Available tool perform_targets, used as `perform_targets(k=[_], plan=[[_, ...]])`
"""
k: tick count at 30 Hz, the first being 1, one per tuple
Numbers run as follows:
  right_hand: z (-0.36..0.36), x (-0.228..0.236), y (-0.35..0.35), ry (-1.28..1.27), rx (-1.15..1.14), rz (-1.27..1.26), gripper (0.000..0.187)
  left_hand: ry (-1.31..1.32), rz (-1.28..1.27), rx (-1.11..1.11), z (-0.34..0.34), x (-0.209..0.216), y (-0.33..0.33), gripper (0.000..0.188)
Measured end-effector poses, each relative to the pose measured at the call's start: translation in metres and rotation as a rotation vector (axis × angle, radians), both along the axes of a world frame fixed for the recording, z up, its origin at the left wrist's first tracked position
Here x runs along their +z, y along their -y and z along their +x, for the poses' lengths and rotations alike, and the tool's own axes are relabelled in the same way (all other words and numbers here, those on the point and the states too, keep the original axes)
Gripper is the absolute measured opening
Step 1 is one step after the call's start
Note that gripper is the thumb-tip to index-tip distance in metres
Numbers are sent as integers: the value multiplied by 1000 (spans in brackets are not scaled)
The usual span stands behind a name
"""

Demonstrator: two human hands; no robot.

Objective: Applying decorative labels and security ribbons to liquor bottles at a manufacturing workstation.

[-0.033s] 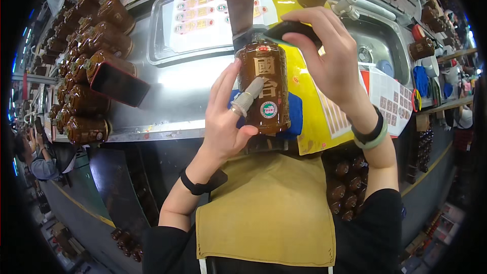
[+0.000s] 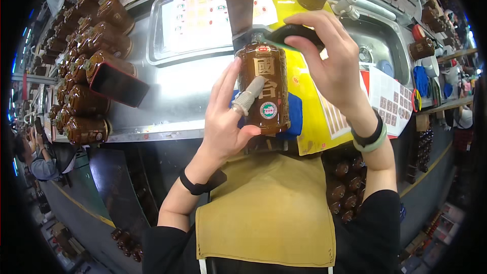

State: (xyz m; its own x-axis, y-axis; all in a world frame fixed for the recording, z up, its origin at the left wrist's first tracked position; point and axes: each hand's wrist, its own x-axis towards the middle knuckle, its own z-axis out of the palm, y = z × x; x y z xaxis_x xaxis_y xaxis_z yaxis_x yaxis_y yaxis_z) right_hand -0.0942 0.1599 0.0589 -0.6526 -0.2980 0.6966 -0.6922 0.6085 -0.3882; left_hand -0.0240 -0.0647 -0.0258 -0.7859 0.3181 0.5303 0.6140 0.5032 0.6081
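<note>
A brown glass bottle (image 2: 272, 71) lies in front of me, its neck pointing away. Large gold characters, a small red label near the neck and a round green-and-white sticker low down mark its face. My left hand (image 2: 223, 111) holds the bottle from its left side, thumb by the base; a grey covering wraps the index finger, which rests on the front. My right hand (image 2: 332, 63) pinches a dark flat pad (image 2: 299, 33) with a green edge, beside the bottle's shoulder and neck. A blue block (image 2: 296, 116) shows beneath the bottle.
Label sheets (image 2: 198, 20) lie in a metal tray (image 2: 157, 35) at far left. A phone-like dark slab (image 2: 119, 85) leans by many brown bottles (image 2: 109, 40). Yellow sheeting (image 2: 309, 139) spreads rightward. Beyond are a sink (image 2: 378, 45), faucet (image 2: 350, 7) and another sticker sheet (image 2: 390, 101).
My right hand and the dark pad have shifted very slightly right and down. The left hand and the bottle stay almost in place.
</note>
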Motion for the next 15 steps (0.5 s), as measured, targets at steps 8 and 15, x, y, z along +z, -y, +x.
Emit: perform_targets(k=[8,15], plan=[[8,-1,-11,155,-94,-188,22,-37,-209,-12,-8,22,-10,80],[4,6,-12,119,-96,-208,22,18,-215,45,-29,38,-11,70]])
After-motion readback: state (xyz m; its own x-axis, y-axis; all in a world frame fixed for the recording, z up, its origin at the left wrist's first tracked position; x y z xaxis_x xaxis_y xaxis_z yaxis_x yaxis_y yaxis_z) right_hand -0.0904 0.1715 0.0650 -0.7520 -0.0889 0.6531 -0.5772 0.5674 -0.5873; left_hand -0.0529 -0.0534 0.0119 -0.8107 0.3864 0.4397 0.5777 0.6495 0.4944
